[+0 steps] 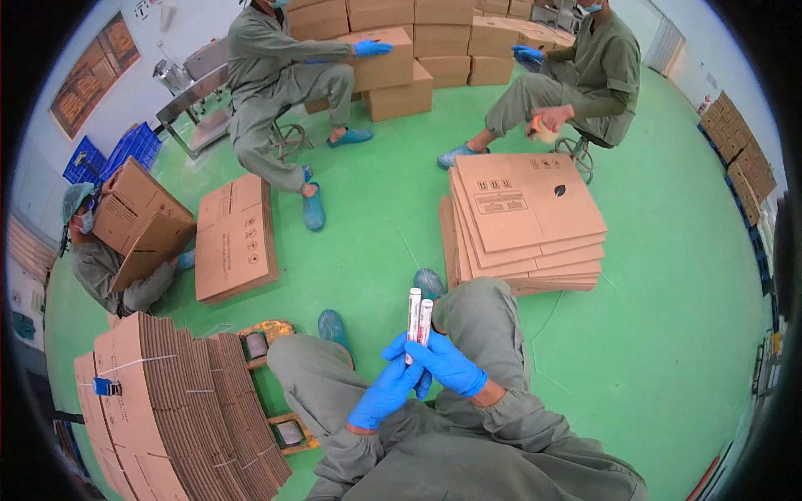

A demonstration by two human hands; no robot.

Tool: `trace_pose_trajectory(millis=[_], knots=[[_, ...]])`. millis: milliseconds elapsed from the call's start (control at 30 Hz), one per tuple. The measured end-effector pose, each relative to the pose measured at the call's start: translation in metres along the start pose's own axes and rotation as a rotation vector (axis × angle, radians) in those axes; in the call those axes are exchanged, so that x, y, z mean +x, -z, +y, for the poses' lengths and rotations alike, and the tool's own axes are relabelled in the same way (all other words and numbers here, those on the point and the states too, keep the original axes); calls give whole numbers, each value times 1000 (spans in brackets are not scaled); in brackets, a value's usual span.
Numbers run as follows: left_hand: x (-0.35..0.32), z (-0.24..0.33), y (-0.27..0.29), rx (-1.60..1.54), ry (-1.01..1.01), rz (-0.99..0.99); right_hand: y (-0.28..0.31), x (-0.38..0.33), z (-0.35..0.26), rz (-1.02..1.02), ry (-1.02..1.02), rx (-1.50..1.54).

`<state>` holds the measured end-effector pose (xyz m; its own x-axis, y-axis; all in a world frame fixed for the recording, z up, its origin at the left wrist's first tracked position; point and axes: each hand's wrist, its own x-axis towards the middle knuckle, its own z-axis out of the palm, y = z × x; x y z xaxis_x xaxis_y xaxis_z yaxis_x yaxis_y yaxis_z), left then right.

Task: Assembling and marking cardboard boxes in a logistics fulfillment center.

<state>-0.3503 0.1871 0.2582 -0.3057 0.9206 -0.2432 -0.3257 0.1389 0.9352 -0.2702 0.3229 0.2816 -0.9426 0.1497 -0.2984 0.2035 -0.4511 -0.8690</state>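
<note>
Both my hands wear blue gloves and meet above my lap. My right hand (447,363) grips two white tube-shaped markers (418,316) that stand upright side by side, with red marks near their lower ends. My left hand (386,391) comes up from below and its fingers touch the base of the markers under my right hand. My knees in grey-green trousers sit below and to either side.
A pile of flattened cardboard boxes (526,217) lies ahead right, a smaller pile (236,238) ahead left, and strapped bundles of flat cardboard (180,409) on a pallet at lower left. Three people in grey-green work around the green floor (668,292); taped boxes (434,42) are stacked at the back.
</note>
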Motion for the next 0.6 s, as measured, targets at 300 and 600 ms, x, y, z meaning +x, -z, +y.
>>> trace_pose_trajectory(millis=[300, 600], knots=[[-7, 2, 34, 185, 29, 37, 49, -13, -27, 432, 410, 21], [-74, 18, 136, 290, -265, 1156, 230, -43, 22, 1075, 433, 43]])
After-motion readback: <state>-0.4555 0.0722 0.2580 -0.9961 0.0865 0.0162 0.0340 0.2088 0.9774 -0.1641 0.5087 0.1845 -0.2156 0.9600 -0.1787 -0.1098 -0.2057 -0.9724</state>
